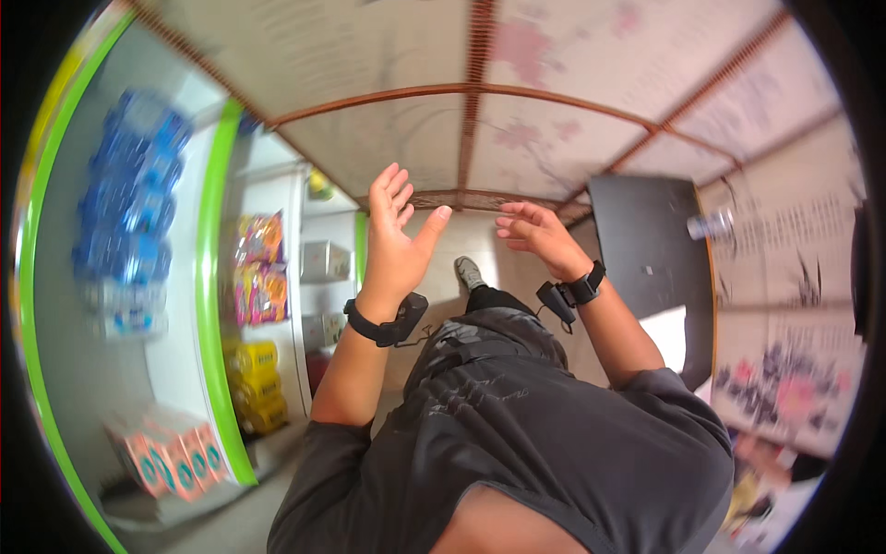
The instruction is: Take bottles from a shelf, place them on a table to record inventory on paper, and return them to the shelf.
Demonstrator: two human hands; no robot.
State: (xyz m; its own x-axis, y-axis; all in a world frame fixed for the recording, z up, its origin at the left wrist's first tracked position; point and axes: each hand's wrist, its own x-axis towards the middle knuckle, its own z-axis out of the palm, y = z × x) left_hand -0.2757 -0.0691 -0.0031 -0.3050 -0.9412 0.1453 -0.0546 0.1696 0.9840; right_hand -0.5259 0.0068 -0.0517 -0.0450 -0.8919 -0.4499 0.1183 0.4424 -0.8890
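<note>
My left hand (400,239) is raised in front of me, fingers apart, with nothing in it. Close by on its left stands a display shelf with a green edge (213,277). Across from it my right hand (536,235) hangs in the air, its fingers loosely bent and apart, also holding nothing. To the right of that hand is a black table (640,242). Both wrists wear a black strap with a small device, the left device (405,320) and the right device (557,301). Below the hands, one of my shoes (470,272) stands on the tiled floor.
Shelves at left hold blue-wrapped bottles (131,201), colourful snack bags (261,270), yellow cans (256,384) and pink cartons (173,460). A folding screen (387,131) with painted blossoms stands ahead. On the table are a can (711,224) and white paper (666,336).
</note>
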